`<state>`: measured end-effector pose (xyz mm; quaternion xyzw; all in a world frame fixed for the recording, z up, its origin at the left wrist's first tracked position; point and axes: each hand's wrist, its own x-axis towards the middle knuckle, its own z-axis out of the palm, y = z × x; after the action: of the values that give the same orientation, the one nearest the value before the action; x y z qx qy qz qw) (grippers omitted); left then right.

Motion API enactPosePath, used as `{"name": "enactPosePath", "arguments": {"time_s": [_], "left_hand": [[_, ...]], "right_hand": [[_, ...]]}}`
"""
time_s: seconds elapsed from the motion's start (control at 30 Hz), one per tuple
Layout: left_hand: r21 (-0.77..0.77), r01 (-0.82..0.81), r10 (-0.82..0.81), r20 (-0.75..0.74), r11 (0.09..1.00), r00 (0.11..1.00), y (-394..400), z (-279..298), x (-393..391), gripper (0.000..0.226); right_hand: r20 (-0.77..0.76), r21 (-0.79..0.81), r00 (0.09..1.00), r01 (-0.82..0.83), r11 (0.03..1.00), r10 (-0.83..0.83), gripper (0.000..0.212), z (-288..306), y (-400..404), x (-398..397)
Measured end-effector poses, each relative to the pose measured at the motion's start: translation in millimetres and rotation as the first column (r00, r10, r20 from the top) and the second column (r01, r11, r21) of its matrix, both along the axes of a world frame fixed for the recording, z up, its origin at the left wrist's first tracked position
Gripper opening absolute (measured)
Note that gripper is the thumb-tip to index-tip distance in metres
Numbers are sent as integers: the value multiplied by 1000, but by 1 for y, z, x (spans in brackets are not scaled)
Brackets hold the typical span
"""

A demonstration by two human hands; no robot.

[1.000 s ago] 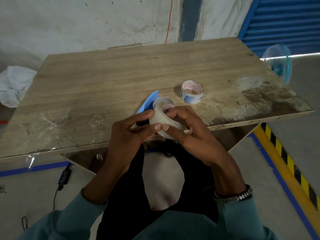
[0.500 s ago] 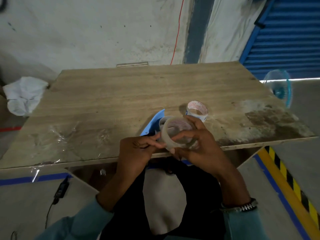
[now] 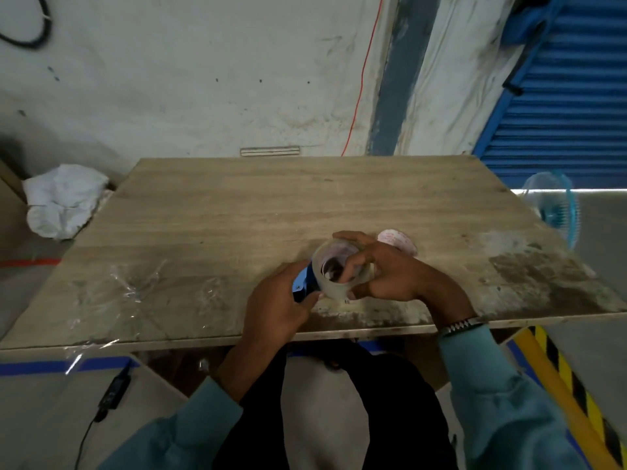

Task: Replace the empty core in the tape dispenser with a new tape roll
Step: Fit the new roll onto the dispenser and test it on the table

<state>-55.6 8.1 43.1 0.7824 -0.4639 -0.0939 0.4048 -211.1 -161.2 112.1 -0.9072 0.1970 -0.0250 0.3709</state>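
Observation:
My right hand [image 3: 390,273] grips a clear tape roll [image 3: 334,286] over the near middle of the wooden table [image 3: 237,215], with a finger pushed into the roll's hole. My left hand [image 3: 274,307] holds the blue tape dispenser [image 3: 303,283], which touches the roll's left side; only a small blue part shows between hand and roll. The empty white core [image 3: 398,240] with red print lies on the table just behind my right hand, partly hidden by it.
Crumpled clear film [image 3: 132,286] sticks to the table's near left. A white cloth bundle [image 3: 64,198] lies on the floor at far left. A small blue fan [image 3: 556,208] stands off the right edge. A black adapter [image 3: 113,391] and cable lie on the floor below.
Both hands have moved forward from the table's near edge to over the table, carrying the roll. The roll now sits against the blue dispenser, and the right hand covers part of the empty core.

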Motion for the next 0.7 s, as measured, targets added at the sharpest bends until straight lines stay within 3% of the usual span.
{"name": "enactPosePath", "arguments": {"time_s": [0.13, 0.23, 0.4, 0.47, 0.57, 0.63, 0.7], "left_hand": [[-19, 3, -3, -8, 1000, 1000, -3, 6, 2, 57], [19, 15, -14, -56, 1000, 998, -7, 8, 12, 54], [20, 92, -89, -111, 996, 990, -9, 10, 23, 55], [43, 131, -125, -117, 991, 985, -12, 9, 29, 57], [50, 194, -185, -137, 980, 973, -15, 10, 38, 56], [26, 216, -211, -138, 976, 968, -15, 9, 40, 54], [-25, 159, -160, -49, 987, 986, -14, 3, 36, 55]], "right_hand": [[-120, -43, 992, -42, 998, 37, 39, 0, -2, 2], [-77, -70, 997, -24, 997, 18, 53, -18, -3, 2], [-102, -104, 995, -4, 995, -7, 32, -24, 2, -3], [-103, -83, 994, 15, 996, -24, 37, -15, 3, -4], [-55, -72, 995, 83, 994, -87, 68, -3, 7, 3], [-153, -64, 983, 95, 993, -104, 100, -1, 8, 10], [-248, -23, 965, 84, 996, -87, 121, -8, 10, 18]]}}
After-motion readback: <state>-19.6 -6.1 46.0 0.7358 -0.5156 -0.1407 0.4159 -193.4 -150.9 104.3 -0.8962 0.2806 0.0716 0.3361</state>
